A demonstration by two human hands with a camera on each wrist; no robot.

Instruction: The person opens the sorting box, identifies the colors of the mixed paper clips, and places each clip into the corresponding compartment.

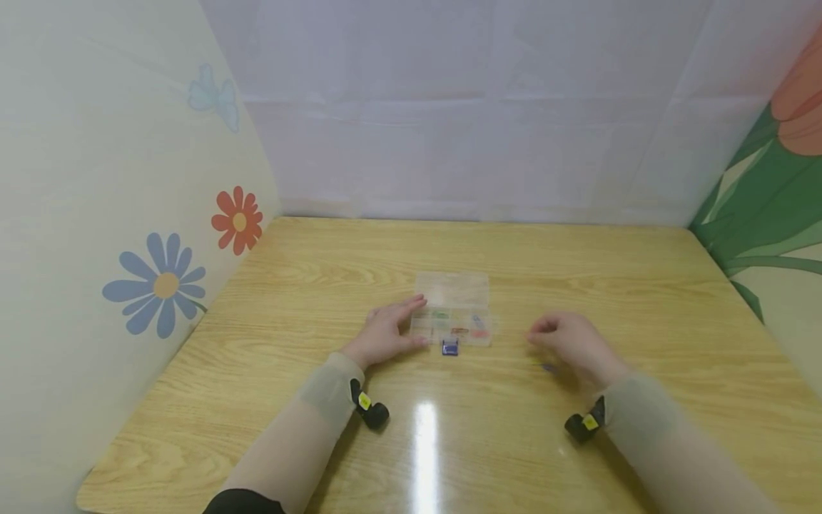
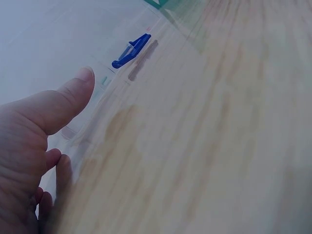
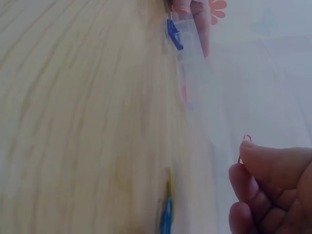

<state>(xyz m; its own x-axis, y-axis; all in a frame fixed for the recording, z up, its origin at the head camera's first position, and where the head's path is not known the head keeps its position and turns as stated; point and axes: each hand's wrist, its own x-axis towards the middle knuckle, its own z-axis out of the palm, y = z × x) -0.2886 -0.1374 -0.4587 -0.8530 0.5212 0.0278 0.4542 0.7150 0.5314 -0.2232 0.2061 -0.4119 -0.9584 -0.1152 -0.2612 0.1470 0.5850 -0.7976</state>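
A clear plastic box (image 1: 420, 327) with compartments stands with its lid (image 1: 452, 289) laid back. My left hand (image 1: 385, 332) holds its left end, thumb at the front edge and fingers toward the back; in the left wrist view the thumb (image 2: 66, 100) lies along the front wall. A blue latch-like piece (image 2: 131, 51) sits at the box's front. Inside are red paper clips (image 1: 459, 331), green ones (image 1: 439, 314), and blue and pink ones at the right. To the right of the box, my right hand (image 1: 571, 343) pinches a red paper clip (image 3: 247, 137) between thumb and forefinger.
Below the right hand, a blue paper clip (image 3: 166, 217) and a yellow one (image 3: 169, 180) lie on the wooden table (image 1: 308, 250). A white cloth backdrop (image 1: 481, 107) hangs behind, with flower-printed panels (image 1: 167, 285) at both sides.
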